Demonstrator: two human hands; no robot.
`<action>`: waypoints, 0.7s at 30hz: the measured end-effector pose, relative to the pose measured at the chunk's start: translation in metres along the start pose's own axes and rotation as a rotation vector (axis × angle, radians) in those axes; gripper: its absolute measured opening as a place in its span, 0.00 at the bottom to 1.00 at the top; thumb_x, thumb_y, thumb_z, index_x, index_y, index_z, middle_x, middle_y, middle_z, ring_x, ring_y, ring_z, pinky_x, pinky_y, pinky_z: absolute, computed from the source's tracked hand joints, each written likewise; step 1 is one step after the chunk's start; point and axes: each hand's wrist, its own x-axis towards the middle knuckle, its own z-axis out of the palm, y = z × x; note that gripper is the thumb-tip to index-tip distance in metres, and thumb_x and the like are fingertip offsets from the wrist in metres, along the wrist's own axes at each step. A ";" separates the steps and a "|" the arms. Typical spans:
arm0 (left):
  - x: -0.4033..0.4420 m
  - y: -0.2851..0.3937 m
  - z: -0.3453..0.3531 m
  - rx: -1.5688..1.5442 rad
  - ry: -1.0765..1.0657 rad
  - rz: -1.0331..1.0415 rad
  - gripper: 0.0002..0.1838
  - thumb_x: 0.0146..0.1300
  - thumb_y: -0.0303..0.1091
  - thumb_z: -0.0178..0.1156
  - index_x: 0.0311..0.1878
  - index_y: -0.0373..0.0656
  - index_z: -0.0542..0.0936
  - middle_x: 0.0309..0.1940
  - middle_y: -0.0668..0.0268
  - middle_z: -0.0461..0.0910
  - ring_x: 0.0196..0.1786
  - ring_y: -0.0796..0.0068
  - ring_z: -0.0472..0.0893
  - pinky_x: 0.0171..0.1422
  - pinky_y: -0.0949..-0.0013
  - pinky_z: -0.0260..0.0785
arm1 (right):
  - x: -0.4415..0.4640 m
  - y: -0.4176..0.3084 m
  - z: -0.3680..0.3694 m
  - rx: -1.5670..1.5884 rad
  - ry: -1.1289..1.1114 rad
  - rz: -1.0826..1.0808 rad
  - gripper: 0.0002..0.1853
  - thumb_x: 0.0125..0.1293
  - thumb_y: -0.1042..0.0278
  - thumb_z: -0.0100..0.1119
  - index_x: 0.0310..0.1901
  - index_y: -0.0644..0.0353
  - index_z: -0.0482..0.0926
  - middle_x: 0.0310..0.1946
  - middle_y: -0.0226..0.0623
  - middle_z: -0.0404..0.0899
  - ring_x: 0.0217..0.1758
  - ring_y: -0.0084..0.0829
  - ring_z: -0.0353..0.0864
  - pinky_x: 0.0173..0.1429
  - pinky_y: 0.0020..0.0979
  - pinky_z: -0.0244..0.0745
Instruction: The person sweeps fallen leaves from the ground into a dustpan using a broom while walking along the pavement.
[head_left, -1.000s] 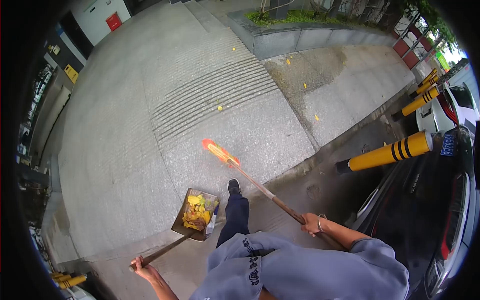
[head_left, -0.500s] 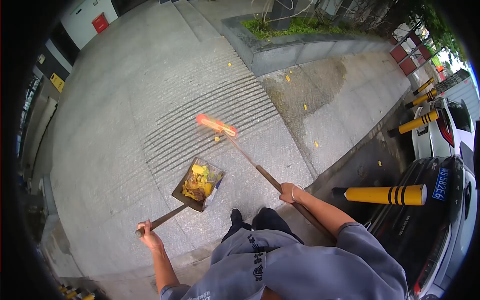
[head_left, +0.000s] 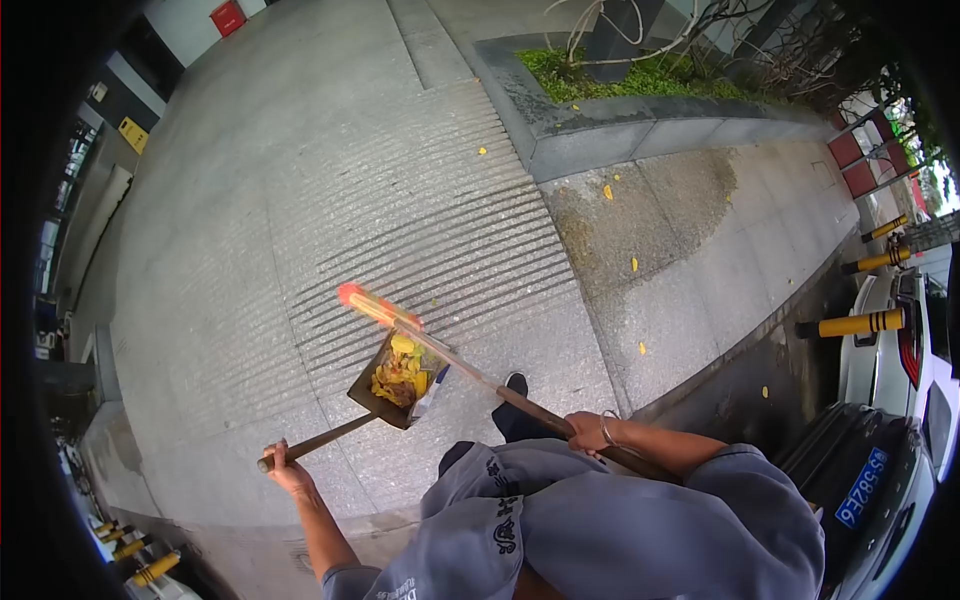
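I am watching the left hand (head_left: 288,470) gripping a dustpan (head_left: 367,390) near the end of its handle, its grip closed. The dustpan is sitting to the left of a dark shoe (head_left: 516,384) and is holding yellow leaves (head_left: 402,377). My right hand (head_left: 590,434) is clasping the broom (head_left: 455,362) by its pole; the blurred orange broom head (head_left: 372,303) is hovering or resting, I cannot tell which, just beyond the dustpan's far edge.
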 end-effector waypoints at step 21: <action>0.099 0.023 0.130 -0.065 0.088 -0.053 0.11 0.43 0.22 0.52 0.15 0.46 0.61 0.15 0.75 0.56 0.21 0.84 0.56 0.31 0.80 0.51 | 0.050 -0.175 -0.194 -0.329 0.247 0.016 0.07 0.42 0.73 0.46 0.17 0.70 0.67 0.11 0.44 0.70 0.14 0.33 0.73 0.18 0.30 0.69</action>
